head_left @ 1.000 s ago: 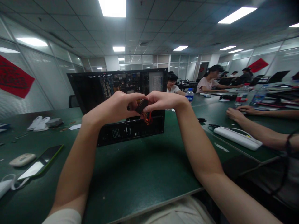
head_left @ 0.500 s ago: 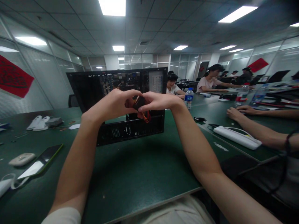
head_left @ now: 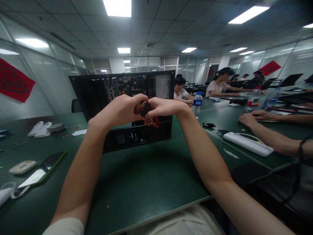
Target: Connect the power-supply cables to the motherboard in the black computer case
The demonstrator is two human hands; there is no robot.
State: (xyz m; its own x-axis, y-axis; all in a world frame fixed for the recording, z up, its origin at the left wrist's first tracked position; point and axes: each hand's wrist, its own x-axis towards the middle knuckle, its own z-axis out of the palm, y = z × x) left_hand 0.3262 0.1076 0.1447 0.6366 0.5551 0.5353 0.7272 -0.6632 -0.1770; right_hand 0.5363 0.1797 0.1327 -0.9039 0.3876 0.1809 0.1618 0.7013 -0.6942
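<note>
A black computer case (head_left: 137, 141) stands on the green table with its open side towards me, circuit boards showing inside. In front of that opening, both hands meet at a dark multi-pin power connector (head_left: 146, 109). My right hand (head_left: 160, 107) is closed on the connector, its thumb pressed along the near side. From the left, my left hand (head_left: 124, 107) curls round the connector's red and orange cables (head_left: 155, 122), some of which hang below the right fingers. Several fingertips are hidden behind the connector.
At left on the table (head_left: 146, 182) lie a phone (head_left: 44, 169), a pale rounded case (head_left: 23, 167) and a grey block (head_left: 56, 128). To the right are a water bottle (head_left: 197, 103), a white power strip (head_left: 248, 143) and another person's hands (head_left: 251, 118).
My hands and the connector have shifted slightly right and down, and the connector has turned a little. The hanging cables bulge further right. The computer case has barely moved.
</note>
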